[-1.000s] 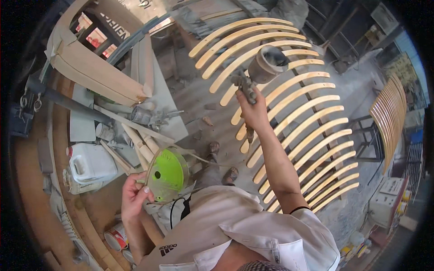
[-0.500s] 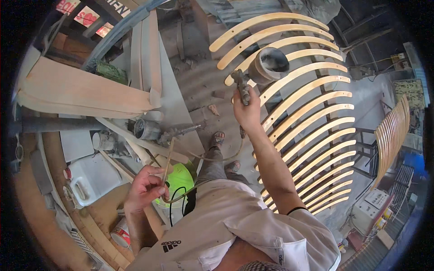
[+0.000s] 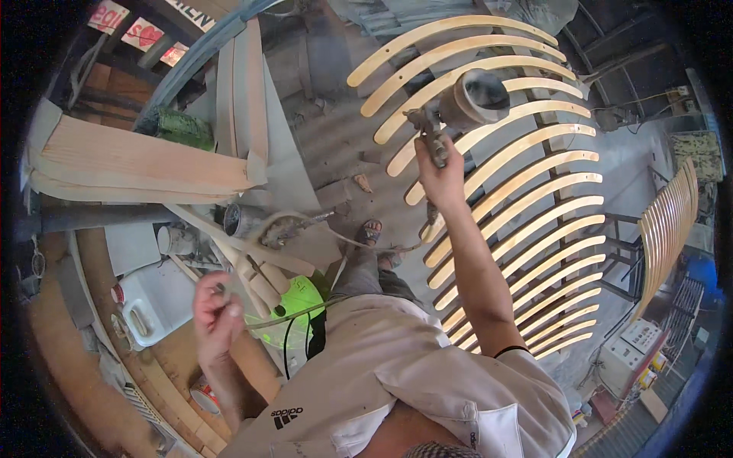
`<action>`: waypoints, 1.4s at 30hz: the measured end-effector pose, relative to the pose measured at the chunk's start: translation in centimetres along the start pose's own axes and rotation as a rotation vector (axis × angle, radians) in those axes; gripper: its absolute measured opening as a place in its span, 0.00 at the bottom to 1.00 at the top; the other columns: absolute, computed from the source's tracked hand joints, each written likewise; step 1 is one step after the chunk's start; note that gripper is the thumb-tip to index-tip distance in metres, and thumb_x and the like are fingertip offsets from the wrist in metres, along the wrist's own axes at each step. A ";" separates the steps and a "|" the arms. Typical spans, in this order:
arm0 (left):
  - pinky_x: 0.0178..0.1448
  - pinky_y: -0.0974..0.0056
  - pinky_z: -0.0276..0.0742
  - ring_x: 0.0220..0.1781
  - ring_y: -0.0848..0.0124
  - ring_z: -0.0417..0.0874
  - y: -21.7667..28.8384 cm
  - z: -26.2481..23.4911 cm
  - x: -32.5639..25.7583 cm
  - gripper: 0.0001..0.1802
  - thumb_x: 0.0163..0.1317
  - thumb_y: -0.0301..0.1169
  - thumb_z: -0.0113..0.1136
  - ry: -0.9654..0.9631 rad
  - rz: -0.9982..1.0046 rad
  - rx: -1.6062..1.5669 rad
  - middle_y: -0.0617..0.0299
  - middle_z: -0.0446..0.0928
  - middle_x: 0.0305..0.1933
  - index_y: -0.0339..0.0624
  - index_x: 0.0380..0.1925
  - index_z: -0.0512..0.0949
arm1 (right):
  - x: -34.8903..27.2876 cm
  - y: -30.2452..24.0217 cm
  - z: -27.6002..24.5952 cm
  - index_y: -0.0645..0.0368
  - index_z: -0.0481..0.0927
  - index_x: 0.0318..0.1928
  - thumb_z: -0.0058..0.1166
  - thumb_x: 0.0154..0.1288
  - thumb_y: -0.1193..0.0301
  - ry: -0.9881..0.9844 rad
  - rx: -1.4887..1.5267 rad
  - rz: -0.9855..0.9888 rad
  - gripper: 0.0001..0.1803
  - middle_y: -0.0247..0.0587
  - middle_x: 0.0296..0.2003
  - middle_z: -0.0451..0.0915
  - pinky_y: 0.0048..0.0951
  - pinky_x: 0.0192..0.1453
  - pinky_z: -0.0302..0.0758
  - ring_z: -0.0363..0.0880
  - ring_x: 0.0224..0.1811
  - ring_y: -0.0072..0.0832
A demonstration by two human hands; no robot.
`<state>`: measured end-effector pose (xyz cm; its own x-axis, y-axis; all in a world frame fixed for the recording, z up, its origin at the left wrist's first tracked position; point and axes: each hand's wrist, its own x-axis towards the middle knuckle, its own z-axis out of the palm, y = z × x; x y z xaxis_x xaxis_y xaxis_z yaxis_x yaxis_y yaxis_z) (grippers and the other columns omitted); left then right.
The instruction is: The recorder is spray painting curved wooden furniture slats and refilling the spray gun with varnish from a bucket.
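Observation:
My right hand (image 3: 443, 174) is wrapped round the grip of a spray gun (image 3: 432, 136). A round, paint-stained cup (image 3: 475, 99) is attached to the gun, over curved pale wooden slats (image 3: 527, 164) laid in a row. At the lower left, my left hand (image 3: 219, 309) has its fingers curled, slightly smeared by motion, round a thin air hose (image 3: 286, 319). The hose runs from there toward my waist. Another stretch of hose (image 3: 351, 243) loops across above my feet to the gun's side.
Left of my legs are a bright green container (image 3: 299, 298), a dark-stained pot (image 3: 238, 220) and a second spray gun (image 3: 294, 229). A white jerrycan (image 3: 156, 301) stands farther left. Wide pale boards (image 3: 145, 156) jut in at upper left. A slatted panel (image 3: 666, 225) leans at right, near a control box (image 3: 632, 347).
My right hand has carried the spray gun slightly right and up over the slats. My left hand has moved left, drawing the hose with it.

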<state>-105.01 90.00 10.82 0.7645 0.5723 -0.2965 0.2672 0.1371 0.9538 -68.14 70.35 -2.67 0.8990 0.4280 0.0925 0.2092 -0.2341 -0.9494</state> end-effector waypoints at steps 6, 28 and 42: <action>0.13 0.74 0.55 0.08 0.79 0.62 3.7 -3.8 -4.0 0.35 0.62 0.38 0.62 0.087 0.397 -0.073 0.70 0.67 0.11 0.25 0.62 0.62 | 0.6 -0.7 -3.8 0.64 0.76 0.45 0.57 0.67 0.72 -0.193 0.142 0.083 0.10 0.35 0.25 0.76 0.27 0.32 0.70 0.69 0.27 0.19; 0.11 0.69 0.68 0.11 0.70 0.77 10.0 -0.7 12.9 0.29 0.60 0.28 0.66 -0.695 0.351 -0.241 0.54 0.77 0.13 0.23 0.56 0.67 | 21.0 8.9 -13.6 0.61 0.77 0.40 0.56 0.68 0.64 0.275 0.071 0.035 0.12 0.32 0.24 0.77 0.21 0.17 0.66 0.70 0.18 0.16; 0.11 0.68 0.68 0.13 0.68 0.79 11.0 0.6 12.4 0.18 0.61 0.26 0.64 -0.842 0.390 -0.218 0.54 0.78 0.15 0.19 0.42 0.72 | 14.1 4.8 -11.4 0.61 0.78 0.43 0.59 0.66 0.67 0.145 0.137 0.089 0.11 0.33 0.25 0.79 0.23 0.25 0.69 0.70 0.22 0.16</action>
<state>-92.26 98.15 17.57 0.9708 -0.1488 0.1882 -0.1459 0.2563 0.9555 -50.07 65.30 -2.46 0.9597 0.2782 0.0397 0.0814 -0.1399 -0.9868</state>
